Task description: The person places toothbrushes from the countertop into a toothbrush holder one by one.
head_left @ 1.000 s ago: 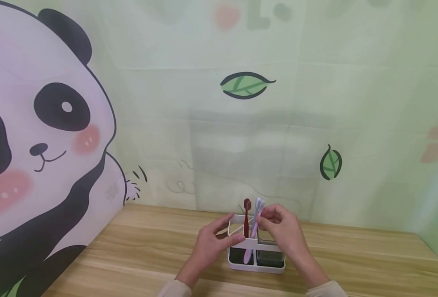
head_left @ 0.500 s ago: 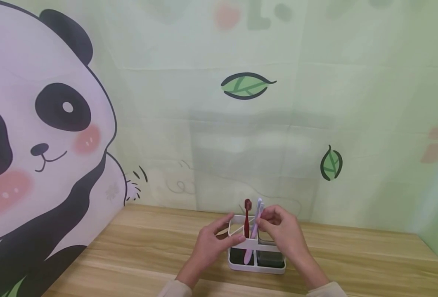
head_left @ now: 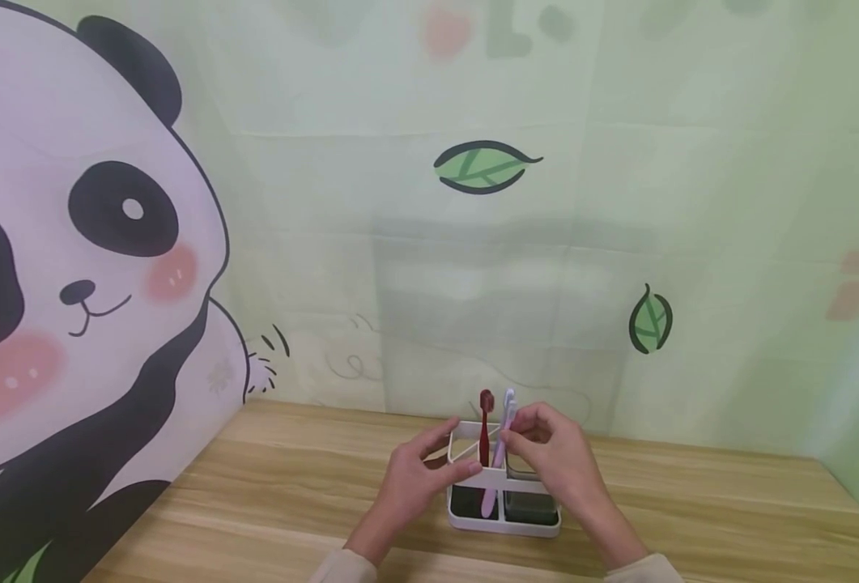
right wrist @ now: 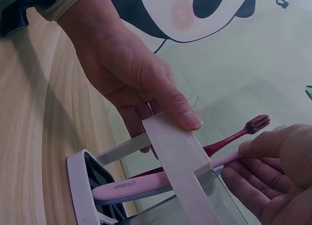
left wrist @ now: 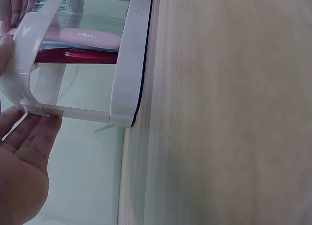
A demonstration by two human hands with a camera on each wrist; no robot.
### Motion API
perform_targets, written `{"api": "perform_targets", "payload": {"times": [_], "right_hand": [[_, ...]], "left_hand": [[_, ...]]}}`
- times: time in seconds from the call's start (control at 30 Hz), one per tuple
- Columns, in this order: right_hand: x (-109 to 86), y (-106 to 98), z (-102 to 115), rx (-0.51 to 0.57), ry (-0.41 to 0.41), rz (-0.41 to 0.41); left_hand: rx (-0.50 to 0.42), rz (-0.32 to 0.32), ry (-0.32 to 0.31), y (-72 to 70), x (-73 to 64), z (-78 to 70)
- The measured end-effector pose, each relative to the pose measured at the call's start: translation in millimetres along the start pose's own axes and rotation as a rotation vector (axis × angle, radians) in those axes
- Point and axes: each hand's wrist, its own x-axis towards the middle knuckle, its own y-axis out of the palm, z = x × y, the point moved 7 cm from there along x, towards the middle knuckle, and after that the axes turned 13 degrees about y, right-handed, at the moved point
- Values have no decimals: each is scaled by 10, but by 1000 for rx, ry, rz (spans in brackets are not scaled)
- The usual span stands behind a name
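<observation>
A white toothbrush holder (head_left: 527,486) stands on the table, with an open-sided frame and a dark base. My left hand (head_left: 409,484) grips its upper rim at the left end, thumb in front and fingers behind. Between thumb and fingers of my right hand (head_left: 559,455) is the upper part of a pink toothbrush (right wrist: 139,186), whose handle reaches down inside the holder. Close against it stands a pale blue toothbrush (left wrist: 80,45), partly hidden. A red toothbrush (head_left: 483,444) leans in the same section, bristles up. The right section contains a clear cup (head_left: 531,508).
The wood-grain table (head_left: 312,478) extends to both sides of the holder. Behind it hangs a pale green cloth backdrop (head_left: 312,243) with a printed panda (head_left: 130,300) and leaves. A black strap (right wrist: 36,0) shows at the left wrist.
The pink toothbrush has shifted very slightly, its head a little lower and its handle end a touch to the right. Both hands stay nearly where they were.
</observation>
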Motion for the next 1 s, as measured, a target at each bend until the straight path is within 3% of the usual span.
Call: {"api": "perform_targets", "payload": {"times": [0.57, 0.7, 0.83, 1.0], "right_hand": [[25, -9, -50, 11, 38, 63], [20, -110, -61, -50, 38, 94], [1, -281, -48, -146, 24, 71], [-65, -472, -1, -281, -79, 18]], "left_hand": [[-8, 4, 5, -10, -3, -34], [5, 34, -4, -5, -4, -49], [42, 60, -12, -41, -2, -65], [141, 34, 17, -167, -7, -108]]}}
